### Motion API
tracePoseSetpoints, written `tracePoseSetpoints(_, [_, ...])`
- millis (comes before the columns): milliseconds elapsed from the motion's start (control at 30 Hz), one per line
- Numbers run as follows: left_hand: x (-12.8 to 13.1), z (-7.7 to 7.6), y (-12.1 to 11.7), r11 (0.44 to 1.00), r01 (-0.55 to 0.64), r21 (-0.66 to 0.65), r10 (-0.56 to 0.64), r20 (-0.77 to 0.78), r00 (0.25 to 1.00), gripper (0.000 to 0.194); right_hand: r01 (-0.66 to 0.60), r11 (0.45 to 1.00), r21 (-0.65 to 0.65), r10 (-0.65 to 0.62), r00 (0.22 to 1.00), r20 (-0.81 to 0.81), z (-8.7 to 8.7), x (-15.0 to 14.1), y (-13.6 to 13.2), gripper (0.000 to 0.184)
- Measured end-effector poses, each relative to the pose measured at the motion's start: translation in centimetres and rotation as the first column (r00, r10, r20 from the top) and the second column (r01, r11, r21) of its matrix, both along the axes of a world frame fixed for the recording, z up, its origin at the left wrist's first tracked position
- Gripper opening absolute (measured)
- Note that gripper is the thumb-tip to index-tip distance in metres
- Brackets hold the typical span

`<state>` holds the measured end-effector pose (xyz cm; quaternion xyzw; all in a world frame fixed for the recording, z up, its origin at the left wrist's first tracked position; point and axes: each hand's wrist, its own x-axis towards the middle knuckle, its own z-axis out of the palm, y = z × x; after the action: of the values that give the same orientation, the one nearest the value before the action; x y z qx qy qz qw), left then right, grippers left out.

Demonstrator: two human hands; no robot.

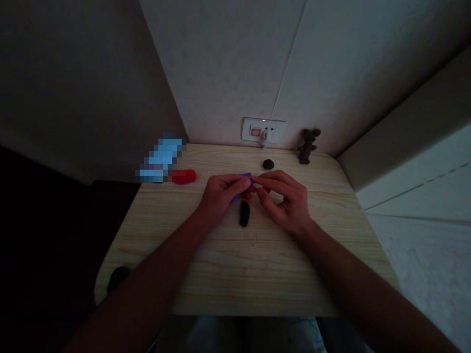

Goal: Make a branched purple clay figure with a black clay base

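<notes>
A home, by our reading

We see a small wood-grain table (294,274) against a panelled wall (228,63) with a socket (247,128).

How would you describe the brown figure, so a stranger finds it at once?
On the pale table, go to the far edge, right of the wall socket. The brown figure stands upright there, its rounded knobs unlike the plain black lump nearby.

In the centre of the frame, our left hand (221,196) holds a purple piece (235,198), and our right hand (285,198) touches its upper end with fingertips. Just below lies a black lump (245,214). At upper right, a dark brown figure (306,146) stands on the wooden table (257,274).
</notes>
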<state>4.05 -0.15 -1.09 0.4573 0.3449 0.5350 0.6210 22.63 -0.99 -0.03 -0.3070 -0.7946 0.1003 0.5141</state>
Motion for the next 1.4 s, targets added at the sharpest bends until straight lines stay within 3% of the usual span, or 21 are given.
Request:
tracePoseSetpoints(167, [0.05, -0.35, 0.16, 1.0, 0.01, -0.02, -0.009, 0.05, 0.999, 0.022, 0.0, 1.0, -0.015, 0.0, 1.0, -0.021, 0.05, -0.03, -0.02, 0.033])
tracePoseSetpoints(600, [-0.14, -0.39, 0.18, 0.997, -0.082, 0.016, 0.083, -0.042, 0.996, 0.023, -0.078, 0.997, -0.028, 0.079, 0.995, 0.062, -0.27, -0.11, -0.05, 0.04])
tracePoseSetpoints(1033, [-0.36, -0.41, 0.36, 0.993, -0.115, 0.016, 0.115, 0.019, 0.993, 0.02, -0.133, 0.985, -0.112, 0.142, 0.987, 0.071, -0.65, -0.43, -0.22, 0.064])
tracePoseSetpoints(1400, [-0.22, -0.43, 0.29, 0.995, -0.095, 0.029, 0.096, -0.013, 0.995, 0.035, -0.119, 0.976, -0.182, 0.123, 0.992, 0.015, -0.72, -0.28, -0.15, 0.052])
